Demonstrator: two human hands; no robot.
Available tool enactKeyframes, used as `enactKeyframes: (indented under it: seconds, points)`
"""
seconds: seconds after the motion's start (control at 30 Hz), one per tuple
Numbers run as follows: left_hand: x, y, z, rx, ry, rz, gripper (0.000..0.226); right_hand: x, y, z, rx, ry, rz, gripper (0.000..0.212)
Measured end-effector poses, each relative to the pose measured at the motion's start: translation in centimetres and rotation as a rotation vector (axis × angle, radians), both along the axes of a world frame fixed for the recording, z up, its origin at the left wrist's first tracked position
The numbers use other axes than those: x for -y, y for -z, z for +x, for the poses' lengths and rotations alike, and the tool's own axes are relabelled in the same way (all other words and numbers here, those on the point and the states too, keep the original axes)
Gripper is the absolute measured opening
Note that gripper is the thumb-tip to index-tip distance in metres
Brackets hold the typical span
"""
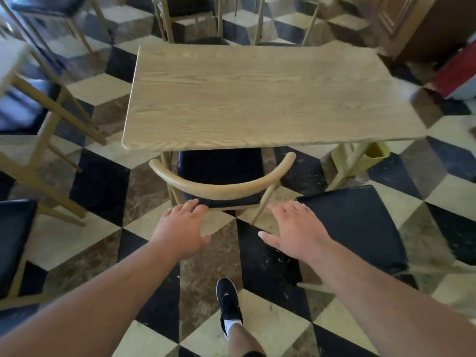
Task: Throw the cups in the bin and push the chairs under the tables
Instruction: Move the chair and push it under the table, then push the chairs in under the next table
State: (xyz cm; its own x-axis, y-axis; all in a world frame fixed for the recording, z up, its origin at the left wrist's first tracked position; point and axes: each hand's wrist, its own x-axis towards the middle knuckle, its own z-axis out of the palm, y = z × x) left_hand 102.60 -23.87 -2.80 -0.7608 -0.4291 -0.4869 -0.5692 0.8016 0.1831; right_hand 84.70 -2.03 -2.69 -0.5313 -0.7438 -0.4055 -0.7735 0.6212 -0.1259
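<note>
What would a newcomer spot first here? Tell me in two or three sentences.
The bare wooden table fills the middle, with a chair partly tucked under its near edge. Both hands are open just behind that chair: the left hand at its seat's back edge, the right hand just off its rear leg. The black, cream and brown cube-pattern floor also grabs the eye, as does a black shoe at the bottom.

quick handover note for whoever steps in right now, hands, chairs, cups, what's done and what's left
Left hand: open, fingertips at the rear of the chair. Right hand: open, just behind that chair, gripping nothing.
That chair sits partly under the table, its curved back clear of the near edge.
A second chair stands out in the aisle on the right.
No cups visible; a yellow bin shows beyond the table leg.
Left: check the first chair, then push in the second.
</note>
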Motion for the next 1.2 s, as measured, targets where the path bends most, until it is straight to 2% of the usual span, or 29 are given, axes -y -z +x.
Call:
enactKeyframes:
  seconds: [0.13, 0.33, 0.6, 0.83, 1.0, 1.2]
  points:
    - [-4.1, -3.1, 1.1, -0.049, 0.057, -0.024, 0.076, -6.9, -3.4, 2.0, -0.02, 0.072, -0.005, 0.082]
    - [-10.3, -4.9, 0.8, -0.015, 0.182, 0.015, 0.055, -16.0, -6.3, 3.9, -0.074, 0.164, 0.059, 0.076]
    - [-17.6, -6.1, -2.5, -0.116, 0.264, 0.043, 0.06, -25.9, -9.4, 3.8, -0.136, 0.283, 0.074, 0.07]
    - [-25.0, -7.3, -8.0, -0.147, 0.337, 0.075, 0.063, -33.4, -10.9, 0.0, -0.161, 0.344, 0.035, 0.073]
    - [-32.2, -6.5, -13.5, -0.135, 0.361, 0.111, 0.065, -39.3, -9.4, -5.0, -0.149, 0.353, -0.006, 0.071]
    - [-42.2, -2.0, -19.8, -0.021, 0.346, 0.144, 0.062, -48.0, -2.3, -12.2, -0.025, 0.373, -0.016, 0.057]
